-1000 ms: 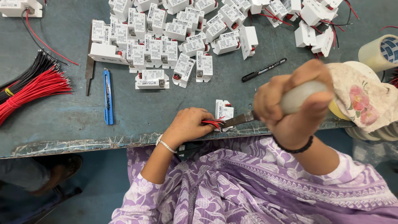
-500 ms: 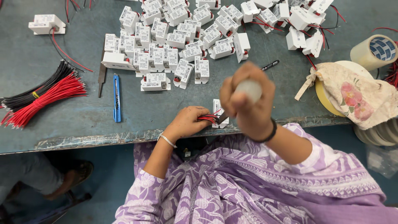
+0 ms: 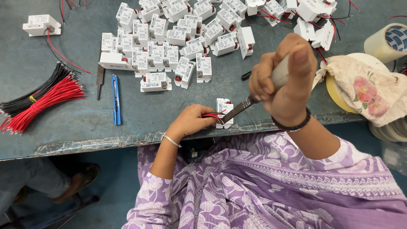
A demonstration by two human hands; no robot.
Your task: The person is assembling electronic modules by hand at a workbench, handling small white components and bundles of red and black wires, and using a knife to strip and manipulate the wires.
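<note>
- While the grey bench point(image 3: 63, 123) carries many things, the small white module point(image 3: 224, 111) at its near edge serves as the landmark; it lies straight ahead of the person's lap, far nearer than anything else.
- Beyond that module, a heap of like white modules point(image 3: 178, 46) spreads over the far half of the bench; well to its left lie a bundle of red and black wires point(image 3: 38, 99) and a blue utility knife point(image 3: 116, 100).
- Raised to the right of the module, the right hand point(image 3: 284, 80) is clenched round a pale tool handle; the metal blade point(image 3: 241, 107) slants down-left, its tip meeting the module's face.
- Against the module's left side, the left hand point(image 3: 193, 121) is closed on it, pinching its red wires point(image 3: 210, 114), and is the nearer hand.
</note>
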